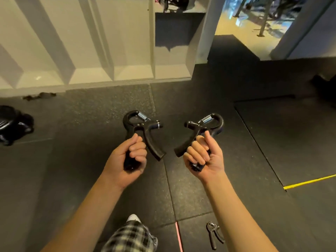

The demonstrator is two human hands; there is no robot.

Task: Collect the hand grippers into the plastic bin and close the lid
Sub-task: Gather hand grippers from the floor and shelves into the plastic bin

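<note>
matt black plastic hand grippers (143, 130), speckled rubber floor (109, 102)

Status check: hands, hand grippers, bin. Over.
Left hand grips left gripper; right hand grips right gripper. Third gripper on floor, lower right. Bin not in view.

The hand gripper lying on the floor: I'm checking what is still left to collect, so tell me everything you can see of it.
The hand gripper on the floor is black, apparently plastic, with two curved handles splayed in a V and a metallic-looking spring end at the top. It lies flat on the dark rubber floor, handles pointing toward the bottom of the view, just right of a pink line. Only the floor touches it; no hand holds it. Finer detail is too small to tell.
</note>
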